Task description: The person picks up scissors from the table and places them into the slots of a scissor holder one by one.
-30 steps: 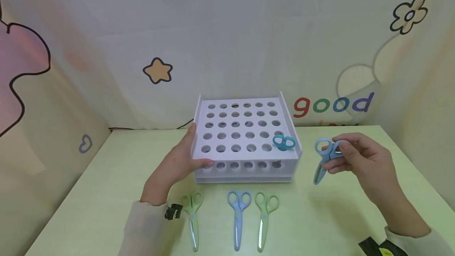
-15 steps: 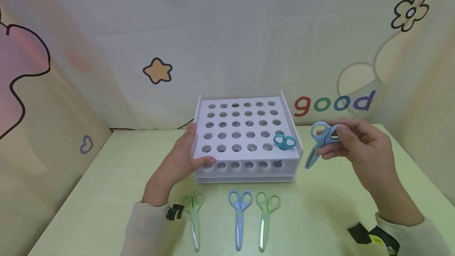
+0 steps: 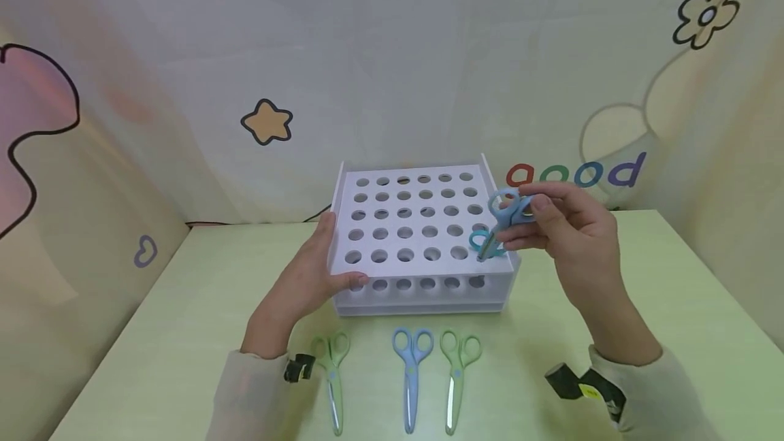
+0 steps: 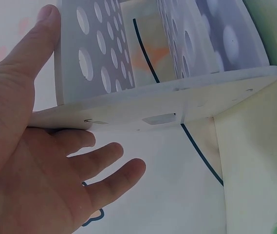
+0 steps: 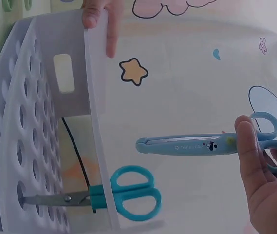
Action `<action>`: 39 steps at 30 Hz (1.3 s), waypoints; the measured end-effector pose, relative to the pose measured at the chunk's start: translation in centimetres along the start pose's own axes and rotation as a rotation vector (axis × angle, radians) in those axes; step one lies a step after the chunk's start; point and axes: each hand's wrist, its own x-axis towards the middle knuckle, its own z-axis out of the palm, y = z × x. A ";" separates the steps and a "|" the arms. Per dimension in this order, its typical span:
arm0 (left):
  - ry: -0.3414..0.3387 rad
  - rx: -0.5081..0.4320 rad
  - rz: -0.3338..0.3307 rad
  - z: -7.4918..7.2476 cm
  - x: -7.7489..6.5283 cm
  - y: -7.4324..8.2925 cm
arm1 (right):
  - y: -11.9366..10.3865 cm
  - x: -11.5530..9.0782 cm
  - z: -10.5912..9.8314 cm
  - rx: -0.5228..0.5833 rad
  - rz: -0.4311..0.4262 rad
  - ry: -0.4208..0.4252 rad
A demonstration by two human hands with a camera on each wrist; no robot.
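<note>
A white rack with rows of round holes stands at the middle of the table. My left hand holds its left side, thumb over the front corner and fingers along the outer side panel. My right hand pinches light blue scissors by the handle loops. Their blades are closed and point down and left, above the rack's front right corner in the head view. Teal scissors stand in a hole at that corner, blades down and handles above the top plate. The blue scissors partly hide them in the head view.
In front of the rack lie green scissors, blue scissors and a second green pair, handles toward the rack. A printed curtain hangs behind the table. A raised panel edges the rack's right side.
My right hand has carried the light blue scissors up and left, from beside the rack to over its front right corner. The left hand stays on the rack's left side.
</note>
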 end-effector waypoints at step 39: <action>-0.032 0.025 -0.077 -0.1 -0.4 0.2 | 4.0 0.2 3.8 -0.099 0.021 0.017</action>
